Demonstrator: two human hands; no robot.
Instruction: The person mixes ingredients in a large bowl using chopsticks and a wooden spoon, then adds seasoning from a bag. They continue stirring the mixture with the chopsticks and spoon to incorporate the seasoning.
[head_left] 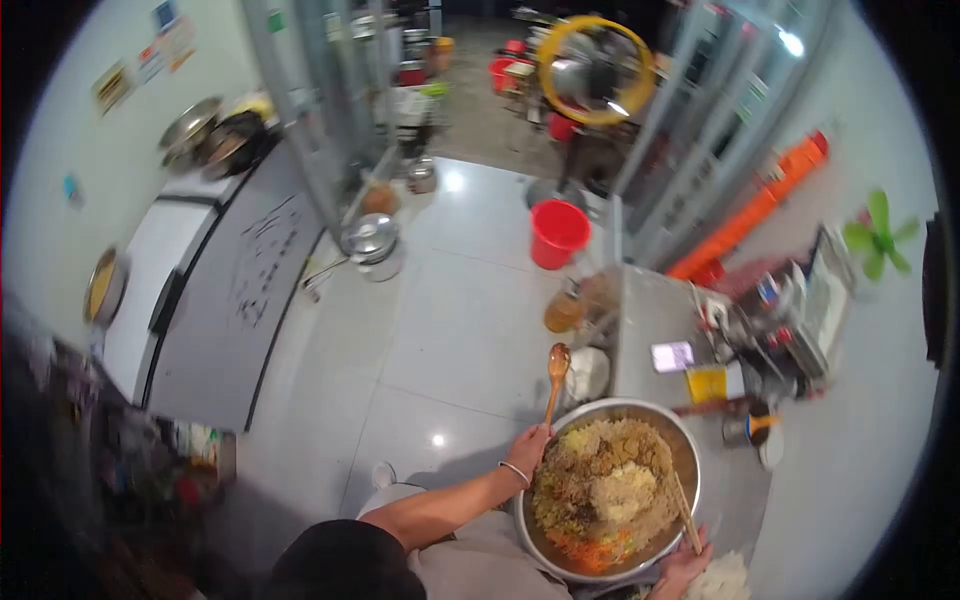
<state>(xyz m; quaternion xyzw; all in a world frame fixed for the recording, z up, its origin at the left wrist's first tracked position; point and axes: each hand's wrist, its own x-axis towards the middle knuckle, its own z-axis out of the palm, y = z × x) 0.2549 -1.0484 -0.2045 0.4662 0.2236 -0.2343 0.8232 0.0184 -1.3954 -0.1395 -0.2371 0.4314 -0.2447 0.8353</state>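
Observation:
My left hand (pixel 528 452), with a bracelet at the wrist, is closed around the handle of a wooden spoon (pixel 558 365), held upright beside the bowl's left rim. A large metal bowl (pixel 692 450) holds a food mixture (pixel 610 485) with brownish, yellow and orange shredded parts. My right hand (pixel 686 562) is at the bowl's lower right edge, its fingers closed on light wooden chopsticks (pixel 686 510) that lean over the rim into the mixture.
Right of the bowl, a metal counter (pixel 650 320) bears a phone (pixel 672 357), a yellow packet (pixel 706 384) and cups. Ahead on the floor are a red bucket (pixel 559 234), a jar (pixel 563 312) and a lidded pot (pixel 374 238). A grey cabinet (pixel 235 290) stands left.

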